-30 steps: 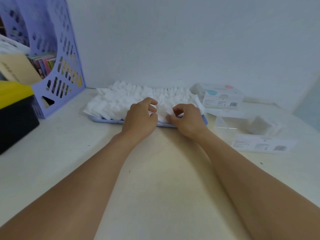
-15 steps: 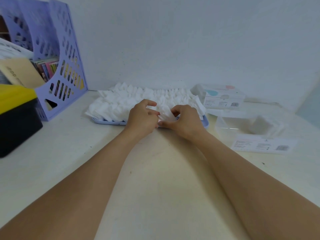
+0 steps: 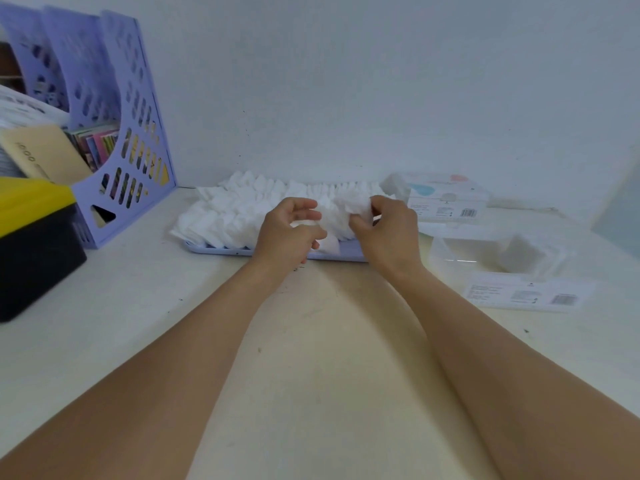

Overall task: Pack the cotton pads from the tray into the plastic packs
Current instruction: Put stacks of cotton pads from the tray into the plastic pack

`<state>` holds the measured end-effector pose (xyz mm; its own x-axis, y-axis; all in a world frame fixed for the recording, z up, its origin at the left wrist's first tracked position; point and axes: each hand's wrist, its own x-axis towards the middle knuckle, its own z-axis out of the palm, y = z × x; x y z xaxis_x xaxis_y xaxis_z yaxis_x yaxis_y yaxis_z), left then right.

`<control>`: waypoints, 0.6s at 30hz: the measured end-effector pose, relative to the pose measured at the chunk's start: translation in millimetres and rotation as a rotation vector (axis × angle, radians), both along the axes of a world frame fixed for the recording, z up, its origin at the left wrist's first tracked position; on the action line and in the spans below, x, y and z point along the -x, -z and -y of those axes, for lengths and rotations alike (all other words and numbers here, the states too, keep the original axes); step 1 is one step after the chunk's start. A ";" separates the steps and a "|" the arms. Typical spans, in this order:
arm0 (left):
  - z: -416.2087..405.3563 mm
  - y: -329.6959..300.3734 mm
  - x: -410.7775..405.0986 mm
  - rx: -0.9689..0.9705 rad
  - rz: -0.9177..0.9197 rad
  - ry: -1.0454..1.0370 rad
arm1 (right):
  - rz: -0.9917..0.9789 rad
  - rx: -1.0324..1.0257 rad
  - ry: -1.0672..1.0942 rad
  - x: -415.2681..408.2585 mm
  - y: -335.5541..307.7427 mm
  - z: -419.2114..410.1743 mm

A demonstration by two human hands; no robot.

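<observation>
1. A small bunch of cotton pads (image 3: 358, 206) is pinched in the curled fingers of the right hand (image 3: 384, 233), now lifted above the heap; half a second ago it lay low against the near edge of the tray (image 3: 221, 250).
2. The left hand (image 3: 287, 233) has drawn apart from the right, its fingers curled over pads at the tray's near edge; whether anything is actually gripped cannot be told.
3. A batch is judged to have been gathered, so a carry to a pack is probably next.
4. Most pads are still heaped on the lilac tray, so the task is judged far from finished.
5. An open clear plastic pack (image 3: 498, 252), with some pads inside, lies just right of the tray; a labelled pack (image 3: 446, 199) lies behind it.
6. Everything is set on a pale worktop (image 3: 329, 375) against a plain wall (image 3: 346, 81); a purple file rack (image 3: 114, 126) and a yellow-lidded black box (image 3: 34, 244) stand at the left.
</observation>
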<state>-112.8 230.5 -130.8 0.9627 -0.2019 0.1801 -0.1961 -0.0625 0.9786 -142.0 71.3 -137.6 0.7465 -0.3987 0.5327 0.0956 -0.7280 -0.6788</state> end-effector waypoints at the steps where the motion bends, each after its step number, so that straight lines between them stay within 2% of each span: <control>1: 1.0 -0.7 0.5 0.031 0.026 -0.017 | 0.027 -0.059 -0.016 3.0 -5.6 -0.1; 3: 2.3 -4.5 2.2 0.105 0.044 -0.016 | 0.007 -0.327 -0.185 11.8 -18.4 -1.6; 5: 4.9 -10.0 5.0 0.172 -0.020 0.081 | -0.108 -0.651 -0.451 21.7 -27.9 -3.3; 7: 8.1 -13.1 12.4 0.212 -0.102 0.213 | -0.208 -0.742 -0.619 28.3 -32.0 -4.1; 9: 12.4 -11.6 18.9 0.227 -0.146 0.274 | -0.245 -0.718 -0.670 29.4 -31.0 -3.8; 11: 14.7 -9.4 20.1 0.241 -0.177 0.257 | -0.285 -0.596 -0.596 29.3 -30.2 -2.8; 14: 13.4 -10.8 17.1 0.280 -0.279 0.259 | -0.178 -0.156 -0.408 31.6 -26.6 1.4; 16: 11.5 -12.3 17.2 0.279 -0.326 0.330 | -0.059 0.146 -0.453 32.4 -20.3 2.5; 18: 11.1 -12.3 18.9 0.236 -0.328 0.385 | -0.049 0.330 -0.482 29.9 -13.9 2.1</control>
<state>-131.7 219.4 -118.5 0.8404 -0.5409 -0.0339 0.1559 0.1815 0.9710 -171.9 69.2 -123.7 0.8292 0.1731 0.5316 0.4429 -0.7835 -0.4358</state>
